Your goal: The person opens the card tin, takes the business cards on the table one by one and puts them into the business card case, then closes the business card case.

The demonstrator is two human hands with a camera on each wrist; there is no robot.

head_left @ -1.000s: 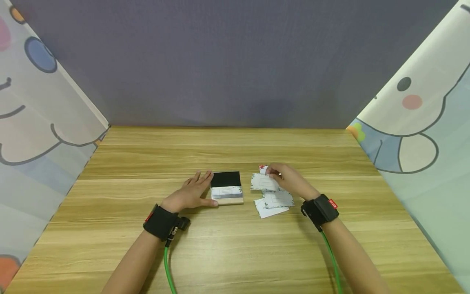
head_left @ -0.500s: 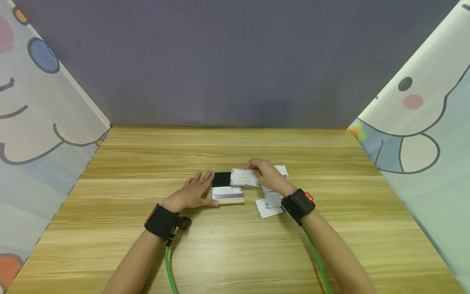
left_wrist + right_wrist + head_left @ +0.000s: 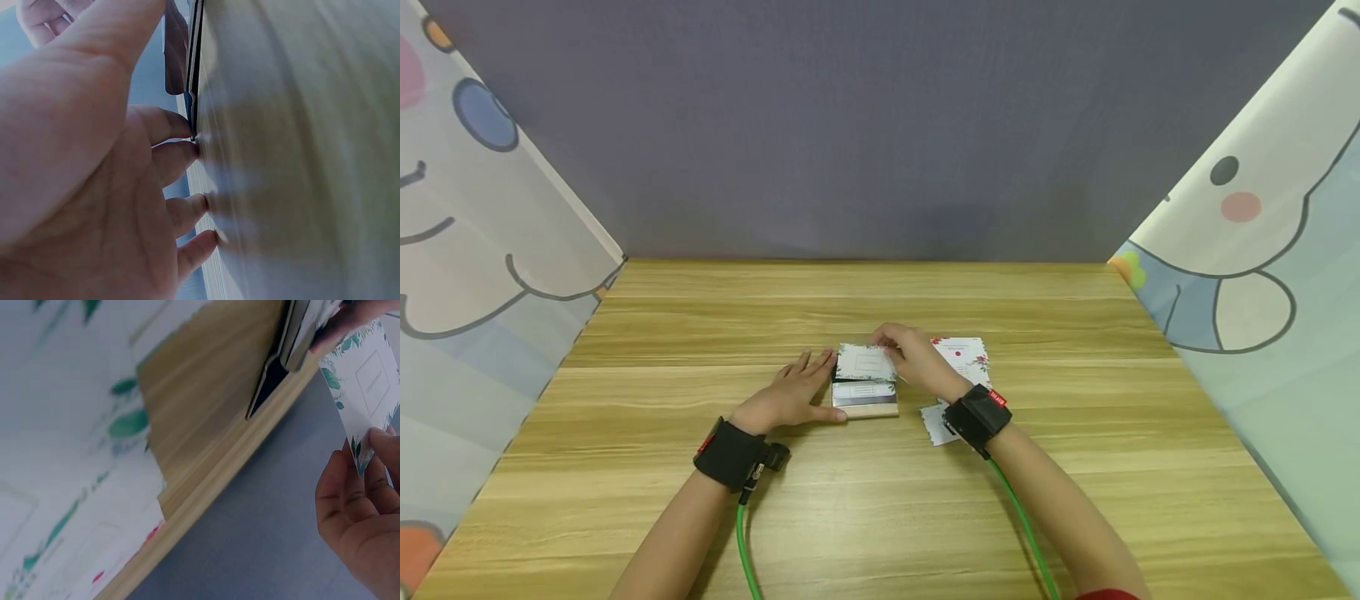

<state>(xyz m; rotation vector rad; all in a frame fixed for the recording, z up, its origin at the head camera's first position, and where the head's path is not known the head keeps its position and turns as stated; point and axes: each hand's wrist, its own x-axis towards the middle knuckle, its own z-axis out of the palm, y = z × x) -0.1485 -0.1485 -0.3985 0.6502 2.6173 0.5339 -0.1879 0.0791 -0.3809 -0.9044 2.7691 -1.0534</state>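
A white card with a green leaf border (image 3: 862,362) is pinched at its right end by my right hand (image 3: 916,358), thumb against fingers as the right wrist view shows. The card hangs over the upper half of an open card case (image 3: 867,411), covering most of its black inner side. In the case's lower part sits another printed white card (image 3: 853,389). My left hand (image 3: 784,402) lies at the case's left side, fingers spread straight, fingertips at its edge and thumb on its lower left corner. In the left wrist view, fingertips (image 3: 199,203) touch the table.
Several loose white cards lie right of the case, including a red-flowered one (image 3: 962,354) and a leaf-bordered one (image 3: 936,423), partly hidden under the right wrist. A dark grey panel (image 3: 865,133) rises behind the wooden table (image 3: 865,517). Green cables (image 3: 743,546) trail from both wrist straps.
My right hand has lifted the leaf-bordered card off the loose cards and carried it left over the case's black half, uncovering the red-flowered card. The left hand has stayed put.
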